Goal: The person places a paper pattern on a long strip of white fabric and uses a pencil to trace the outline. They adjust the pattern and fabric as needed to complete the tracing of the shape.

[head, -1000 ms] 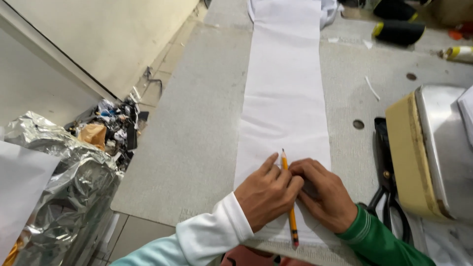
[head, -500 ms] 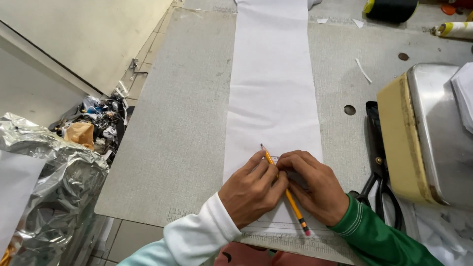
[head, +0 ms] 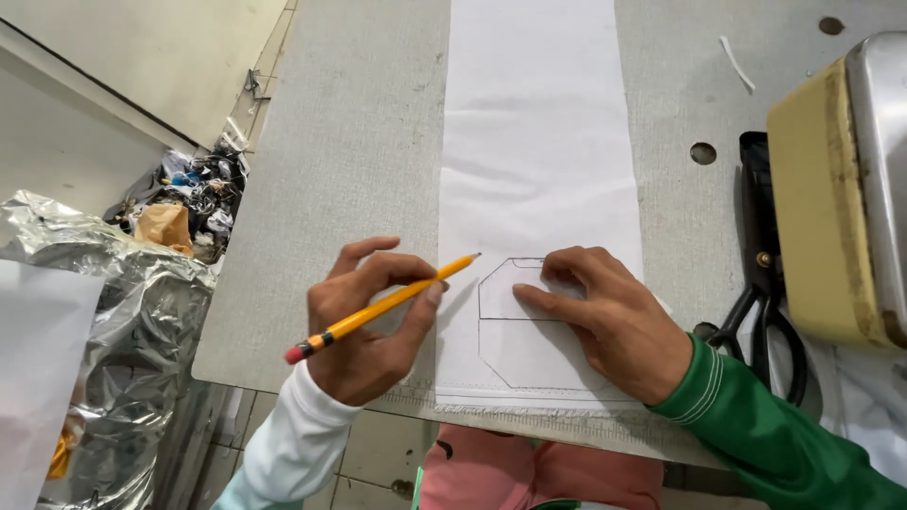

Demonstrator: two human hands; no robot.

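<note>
On grey table (head: pixel 350 170), white fabric strip (head: pixel 534 123) with pencilled outline; left fingers (head: pixel 416 302) around yellow pencil (head: pixel 378 310).

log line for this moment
left hand: holds yellow wooden pencil | right hand: presses white fabric strip | drawn outline visible

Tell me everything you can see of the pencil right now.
The pencil is yellow-orange with a dark band and a red eraser at its low left end; its sharpened tip points up and right. It lies slanted in the left hand, gripped between thumb and fingers. The tip hovers over the left edge of the white fabric strip, left of the drawn outline; contact with the fabric cannot be told.
</note>
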